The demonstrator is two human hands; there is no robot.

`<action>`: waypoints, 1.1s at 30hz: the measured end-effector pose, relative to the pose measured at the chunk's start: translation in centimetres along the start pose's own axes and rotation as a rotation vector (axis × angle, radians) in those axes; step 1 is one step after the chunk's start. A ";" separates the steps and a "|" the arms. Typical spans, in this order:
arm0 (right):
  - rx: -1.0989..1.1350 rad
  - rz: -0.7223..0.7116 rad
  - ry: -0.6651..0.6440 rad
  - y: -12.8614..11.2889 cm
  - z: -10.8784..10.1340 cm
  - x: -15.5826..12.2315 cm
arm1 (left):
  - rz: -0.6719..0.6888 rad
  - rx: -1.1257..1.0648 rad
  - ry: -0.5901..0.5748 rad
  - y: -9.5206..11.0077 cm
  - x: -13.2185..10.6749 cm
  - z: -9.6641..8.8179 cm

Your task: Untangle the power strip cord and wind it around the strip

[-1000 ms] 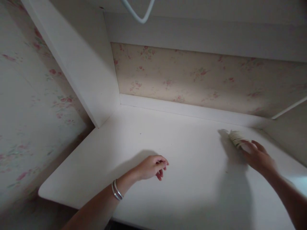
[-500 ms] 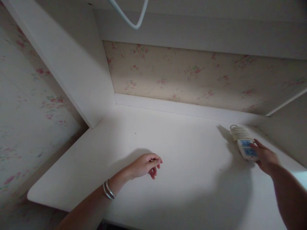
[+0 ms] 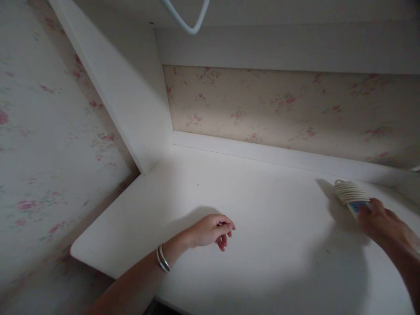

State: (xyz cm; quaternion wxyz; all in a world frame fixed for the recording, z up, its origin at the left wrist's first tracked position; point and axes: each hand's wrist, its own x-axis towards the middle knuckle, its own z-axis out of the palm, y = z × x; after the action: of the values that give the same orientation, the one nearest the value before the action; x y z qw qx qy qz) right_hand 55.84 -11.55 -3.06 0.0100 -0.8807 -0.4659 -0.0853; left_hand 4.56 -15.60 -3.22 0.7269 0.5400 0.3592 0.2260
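A power strip [image 3: 358, 205] with blue socket faces is at the right side of the white desk [image 3: 262, 188], its pale cord [image 3: 350, 191] wound in coils around the far end. My right hand [image 3: 382, 221] grips the near end, thumb across the sockets, and hides much of the strip. Whether the strip rests on the desk or is slightly raised, I cannot tell. My left hand [image 3: 213, 229] hovers over the middle of the desk, palm down, with its fingers loosely bent, somewhat apart and nothing in them. Two silver bangles [image 3: 163, 258] circle the left wrist.
A white upright panel [image 3: 131, 87] stands at the desk's left, with flowered wallpaper [image 3: 243, 105] behind. Overhead is a shelf board [image 3: 278, 46], and a pale loop of cable or wire [image 3: 192, 26] hangs at top. Something dark [image 3: 164, 306] shows at the front edge.
The view has turned left, shifting everything rightward in the picture. My right hand now covers more of the power strip's sockets. My left hand keeps its loose pose.
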 end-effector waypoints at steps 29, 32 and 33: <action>0.033 -0.204 0.333 -5.9 -4.1 -2.3 | 0.007 0.042 0.006 0.3 -0.1 0.1; 0.369 -0.297 0.307 -10.0 -5.1 -6.5 | 0.007 0.050 0.027 0.5 -0.2 0.2; 0.578 -0.283 0.229 -11.7 -5.3 -8.5 | 0.006 0.050 0.040 0.6 -0.3 0.2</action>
State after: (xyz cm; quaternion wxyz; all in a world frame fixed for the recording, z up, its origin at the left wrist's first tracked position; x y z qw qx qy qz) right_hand 40.77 -12.45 0.08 0.2994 -0.7527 -0.5843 -0.0486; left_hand 4.55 -15.71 -2.60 0.7052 0.5544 0.3775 0.2298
